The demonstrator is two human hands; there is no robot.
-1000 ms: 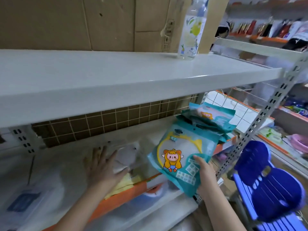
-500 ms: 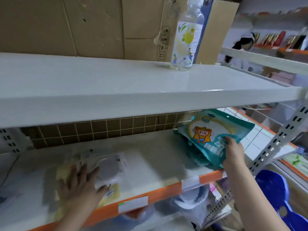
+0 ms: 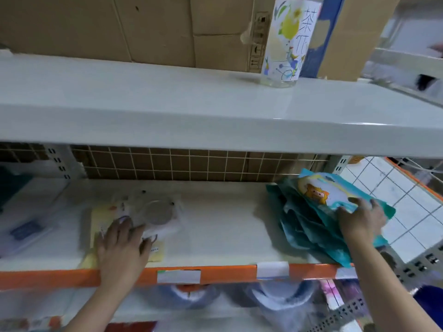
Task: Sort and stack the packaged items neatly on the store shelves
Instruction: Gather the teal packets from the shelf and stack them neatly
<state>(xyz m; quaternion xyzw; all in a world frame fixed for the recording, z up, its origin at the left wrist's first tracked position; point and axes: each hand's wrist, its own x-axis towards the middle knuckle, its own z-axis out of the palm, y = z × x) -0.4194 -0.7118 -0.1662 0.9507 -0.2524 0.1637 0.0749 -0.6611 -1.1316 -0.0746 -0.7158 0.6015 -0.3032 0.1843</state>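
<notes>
A teal packet with a cartoon animal [image 3: 321, 194] lies on top of a pile of teal packets [image 3: 309, 228] at the right end of the middle shelf [image 3: 215, 236]. My right hand [image 3: 359, 219] rests on that top packet with its fingers spread flat. Toward the left of the same shelf lie a clear packet with a round grey item [image 3: 155, 212] and a pale yellow packet [image 3: 100, 216] under it. My left hand [image 3: 122, 248] presses flat on these, fingers straight.
An orange strip with white price labels [image 3: 178, 276] edges the shelf front. The upper shelf [image 3: 167, 111] carries a clear bottle [image 3: 286, 41] and cardboard boxes [image 3: 143, 27]. Clear packets [image 3: 26, 231] lie far left. A white wire grid [image 3: 393, 204] closes the right end.
The right hand has laid the teal cartoon packet down onto the pile and now rests on it. The left hand stays pressed on the clear and yellow packets.
</notes>
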